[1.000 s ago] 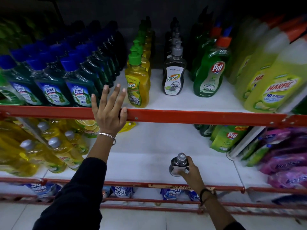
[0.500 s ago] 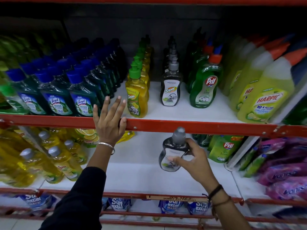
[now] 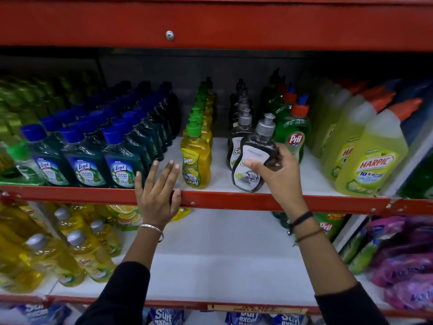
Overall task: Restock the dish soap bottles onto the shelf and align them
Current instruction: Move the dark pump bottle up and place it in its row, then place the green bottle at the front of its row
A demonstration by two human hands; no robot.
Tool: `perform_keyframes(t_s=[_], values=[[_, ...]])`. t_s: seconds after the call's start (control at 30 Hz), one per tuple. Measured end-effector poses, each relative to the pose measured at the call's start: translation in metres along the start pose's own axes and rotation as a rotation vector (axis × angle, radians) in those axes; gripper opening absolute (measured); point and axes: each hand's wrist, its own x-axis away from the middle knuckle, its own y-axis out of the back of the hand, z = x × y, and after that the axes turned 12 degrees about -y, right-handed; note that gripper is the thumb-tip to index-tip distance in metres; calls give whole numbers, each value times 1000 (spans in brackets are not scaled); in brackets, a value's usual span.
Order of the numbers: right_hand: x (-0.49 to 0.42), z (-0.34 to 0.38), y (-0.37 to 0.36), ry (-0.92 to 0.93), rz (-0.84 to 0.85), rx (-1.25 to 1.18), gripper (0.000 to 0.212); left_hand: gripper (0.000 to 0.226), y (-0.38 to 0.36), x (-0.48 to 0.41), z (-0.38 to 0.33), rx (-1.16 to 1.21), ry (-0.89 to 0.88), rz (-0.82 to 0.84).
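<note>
Dark bottle [image 3: 254, 158] now up at the middle shelf [image 3: 281, 200], no longer down by the lower one.

A second ago the right hand [image 3: 278, 177] held it low on the lower shelf's [image 3: 210, 266] white board; now it sits tilted at the front of the middle shelf, just ahead of the row of matching dark bottles [image 3: 241, 127], its base near the red rail. The right hand pinches it, thumb across the white label and fingers wrapped round the far side. It is a smoky, near-black bottle with a grey pump cap leaning right and a pale curved label. The left hand [image 3: 158, 195] stays on the red rail, fingers spread, gripping nothing, beside the yellow bottle [image 3: 195, 160].
</note>
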Motion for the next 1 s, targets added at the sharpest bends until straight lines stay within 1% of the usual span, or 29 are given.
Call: perform_keyframes(t_s=[0.1,0.33,0.47,0.53,0.63,0.7,0.73,0.8,0.9,1.0], values=[[-15,-13,-12,-27,-10,57,51,52,-1,-1,0,-11,-2,-17],[-28,-27,-27,-22,-24,236,62,53,-5,0,2,-19,-10,-40],[-28,-24,-26,-19,1,262,58,53,-4,0,1,-9,-2,-24],[-24,-23,-23,-14,27,245,55,53,-2,0,-2,14,30,-2],[-12,-23,-13,-16,20,168,54,56,4,-6,-13,76,171,17],[-1,-27,0,17,-30,102,50,59,8,-13,-25,137,258,22],[4,-31,8,44,-64,66,47,60,10,-18,-32,152,261,21],[12,-37,28,104,-130,1,38,60,13,-29,-51,163,183,14],[20,-44,61,157,-223,-22,28,60,14,-55,-84,189,25,-22],[18,-46,99,216,-385,-26,24,62,12,-81,-111,201,-21,-51]])
